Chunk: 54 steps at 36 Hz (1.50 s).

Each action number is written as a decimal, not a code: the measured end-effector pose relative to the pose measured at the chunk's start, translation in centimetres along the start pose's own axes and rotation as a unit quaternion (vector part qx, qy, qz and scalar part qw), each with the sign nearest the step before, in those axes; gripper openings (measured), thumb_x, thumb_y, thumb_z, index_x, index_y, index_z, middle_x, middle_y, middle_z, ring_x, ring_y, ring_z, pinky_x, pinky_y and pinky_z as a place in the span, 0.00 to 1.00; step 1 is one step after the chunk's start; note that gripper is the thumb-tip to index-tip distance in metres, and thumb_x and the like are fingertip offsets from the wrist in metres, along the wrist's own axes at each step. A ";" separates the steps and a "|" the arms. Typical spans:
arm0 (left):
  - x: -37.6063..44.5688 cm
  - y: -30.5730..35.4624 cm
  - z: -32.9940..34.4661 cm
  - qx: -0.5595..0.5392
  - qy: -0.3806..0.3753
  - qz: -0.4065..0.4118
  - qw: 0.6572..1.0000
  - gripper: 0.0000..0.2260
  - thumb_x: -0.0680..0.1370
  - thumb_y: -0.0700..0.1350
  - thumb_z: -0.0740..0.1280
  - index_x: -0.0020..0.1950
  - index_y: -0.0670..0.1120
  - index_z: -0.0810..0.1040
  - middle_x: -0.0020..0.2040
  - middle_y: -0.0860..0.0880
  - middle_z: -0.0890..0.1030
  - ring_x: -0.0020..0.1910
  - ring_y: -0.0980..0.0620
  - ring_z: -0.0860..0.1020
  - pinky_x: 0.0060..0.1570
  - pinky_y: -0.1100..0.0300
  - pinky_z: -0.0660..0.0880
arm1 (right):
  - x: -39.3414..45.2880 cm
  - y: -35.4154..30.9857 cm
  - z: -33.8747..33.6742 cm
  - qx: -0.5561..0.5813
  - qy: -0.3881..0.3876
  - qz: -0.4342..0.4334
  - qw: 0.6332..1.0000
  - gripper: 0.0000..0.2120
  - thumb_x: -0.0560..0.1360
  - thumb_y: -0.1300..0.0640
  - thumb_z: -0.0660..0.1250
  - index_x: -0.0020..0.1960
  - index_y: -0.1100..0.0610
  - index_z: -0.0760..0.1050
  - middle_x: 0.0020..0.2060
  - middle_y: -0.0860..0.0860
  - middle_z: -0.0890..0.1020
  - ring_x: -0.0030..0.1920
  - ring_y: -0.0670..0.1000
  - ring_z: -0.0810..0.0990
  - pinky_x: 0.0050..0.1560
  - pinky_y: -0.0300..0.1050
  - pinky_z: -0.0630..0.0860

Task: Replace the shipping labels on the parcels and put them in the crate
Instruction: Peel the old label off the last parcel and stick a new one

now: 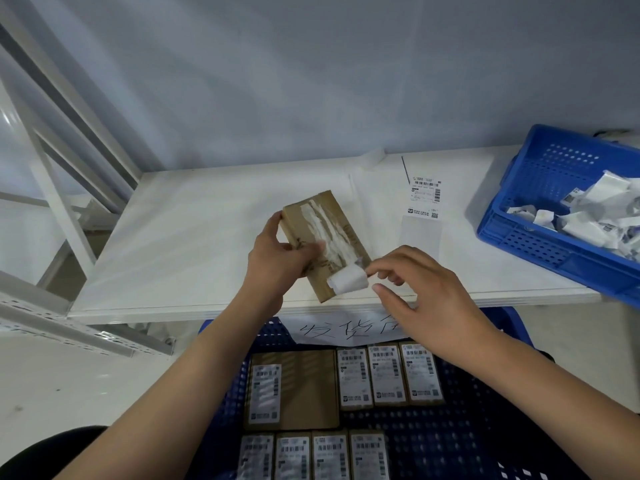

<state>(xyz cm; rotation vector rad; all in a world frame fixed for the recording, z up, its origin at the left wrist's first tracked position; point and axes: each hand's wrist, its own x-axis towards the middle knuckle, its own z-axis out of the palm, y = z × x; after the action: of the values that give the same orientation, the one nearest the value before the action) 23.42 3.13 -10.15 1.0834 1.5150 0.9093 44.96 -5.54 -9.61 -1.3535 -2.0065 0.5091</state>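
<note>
White table (180,244): near edge runs left to right just under the hands; far edge meets the grey wall. Left half of the tabletop is bare, giving open room on that side. White metal shelving frame (62,140) stands off the table's left end.

Right end of the table: blue bin (540,216), tilted, overhanging the right corner, holding a heap of crumpled peeled labels (588,216). Between the bin and the parcel, a fresh shipping label (425,197) lies flat on its backing sheet, well apart from both hands.

Below the near edge: blue crate (467,427) with a handwritten paper sign (346,330) on its far wall. Inside, a wide labelled parcel (294,389) at left, three narrow labelled parcels (388,375) beside it, and a row of four more at the near side, partly cut off by the frame.

Brown parcel (323,244): over the table's near-centre, long axis running far-left to near-right, top face streaked with white label residue. Left hand (277,261) grips its left side, thumb on the far-left edge, fingers curled over the top face. Old label (348,282) is curled up off the parcel's near-right corner. Right hand (426,296) sits just right of it, thumb and forefinger tips meeting at the label's right edge; firm pinch or mere touch cannot be told. Remaining fingers loosely bent.
</note>
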 end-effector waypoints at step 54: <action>-3.3 0.7 2.7 -0.017 -0.196 -0.020 0.980 0.31 0.74 0.39 0.77 0.69 0.61 0.69 0.58 0.44 0.82 0.52 0.49 0.85 0.42 0.61 0.82 | 1.7 2.1 -0.4 0.335 -0.012 0.370 0.867 0.22 0.77 0.53 0.72 0.70 0.47 0.72 0.55 0.47 0.84 0.50 0.42 0.84 0.43 0.32 0.77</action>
<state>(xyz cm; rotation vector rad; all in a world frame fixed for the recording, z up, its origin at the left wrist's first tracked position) 26.47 0.25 -9.00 1.1269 1.1849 0.6441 46.21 -3.23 -10.13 -1.5834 -1.0528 1.4135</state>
